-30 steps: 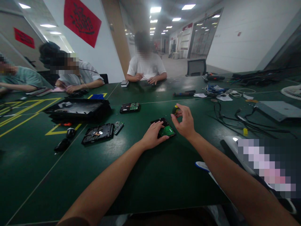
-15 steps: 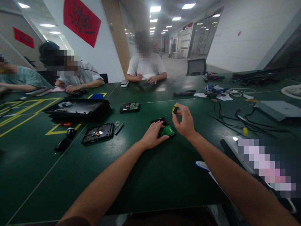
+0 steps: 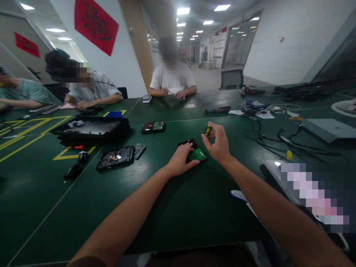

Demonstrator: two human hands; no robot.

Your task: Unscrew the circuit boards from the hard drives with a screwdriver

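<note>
three hard drives [image 3: 153, 127] lie out; left hand [image 3: 180, 158] presses one.

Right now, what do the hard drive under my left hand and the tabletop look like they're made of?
Hard drive: a dark, probably metal casing carrying a green circuit board, likely fibreglass, with a matte look. Tabletop: a smooth dark green surface, possibly a rubber or vinyl mat, with a soft sheen from the ceiling lights.

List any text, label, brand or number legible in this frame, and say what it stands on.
Nothing can be read for certain.
Large red hanging on the wall: one dark brush character, too blurred to read.
Small red hanging at left: dark marks, illegible.
Green circuit board of the hard drive under the left hand: print too small.
Screwdriver in the right hand: no lettering visible.
</note>
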